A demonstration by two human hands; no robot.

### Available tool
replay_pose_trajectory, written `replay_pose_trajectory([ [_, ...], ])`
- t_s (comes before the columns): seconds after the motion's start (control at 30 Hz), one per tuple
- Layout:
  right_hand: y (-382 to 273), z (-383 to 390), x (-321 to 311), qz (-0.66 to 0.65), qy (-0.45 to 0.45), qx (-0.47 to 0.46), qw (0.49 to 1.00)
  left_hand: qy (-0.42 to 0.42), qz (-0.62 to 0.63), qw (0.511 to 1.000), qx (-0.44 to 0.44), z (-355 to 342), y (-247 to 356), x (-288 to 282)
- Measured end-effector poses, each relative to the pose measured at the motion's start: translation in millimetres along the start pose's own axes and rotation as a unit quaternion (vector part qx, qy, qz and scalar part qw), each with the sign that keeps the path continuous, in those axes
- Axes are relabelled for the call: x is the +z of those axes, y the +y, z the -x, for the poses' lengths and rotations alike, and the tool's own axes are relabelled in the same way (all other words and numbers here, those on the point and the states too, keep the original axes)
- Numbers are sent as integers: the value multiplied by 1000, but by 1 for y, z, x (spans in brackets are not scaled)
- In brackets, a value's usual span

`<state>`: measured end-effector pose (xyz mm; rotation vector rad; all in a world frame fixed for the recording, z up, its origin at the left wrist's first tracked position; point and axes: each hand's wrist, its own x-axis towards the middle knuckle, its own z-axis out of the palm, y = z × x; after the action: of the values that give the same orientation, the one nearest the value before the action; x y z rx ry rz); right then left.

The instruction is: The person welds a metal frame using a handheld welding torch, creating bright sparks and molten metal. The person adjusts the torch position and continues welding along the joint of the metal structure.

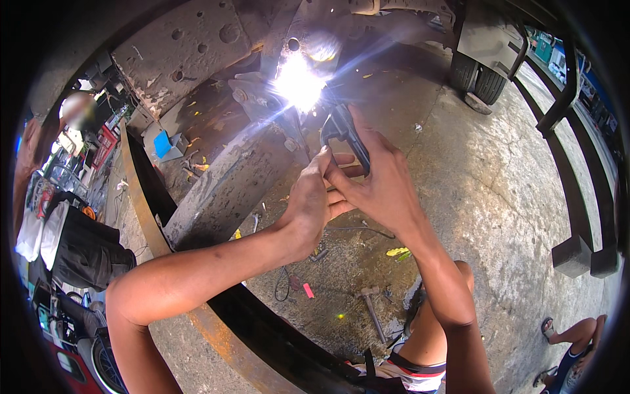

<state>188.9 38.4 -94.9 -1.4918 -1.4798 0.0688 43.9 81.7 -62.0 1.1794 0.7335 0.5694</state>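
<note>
Near the upper centre of the frame, the black welding holder [354,136] is gripped by the right hand [378,174], raised toward the glare [298,83], apparently for aim. The left hand [308,198] is placed alongside, probably for steadying; whether anything is held there cannot be told.

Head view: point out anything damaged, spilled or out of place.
The right hand, gripping a dark tool, and the left hand are gloveless near a blinding glare, which looks risky. The long steel beam shows orange rust. A hammer lies loose on the floor.
</note>
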Motion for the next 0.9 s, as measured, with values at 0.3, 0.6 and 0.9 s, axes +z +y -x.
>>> replay_pose_trajectory([
  [0.3,-6,-1,-2,-42,-15,18,999,-1,-12,1000,3,1,-3,-3],
  [0.6,-12,0,-8,-72,110,-46,990,-58,32,996,55,11,6,6],
  [0.9,-42,-8,-57,19,45,14,999,-114,18,991,71,13,2,5],
])
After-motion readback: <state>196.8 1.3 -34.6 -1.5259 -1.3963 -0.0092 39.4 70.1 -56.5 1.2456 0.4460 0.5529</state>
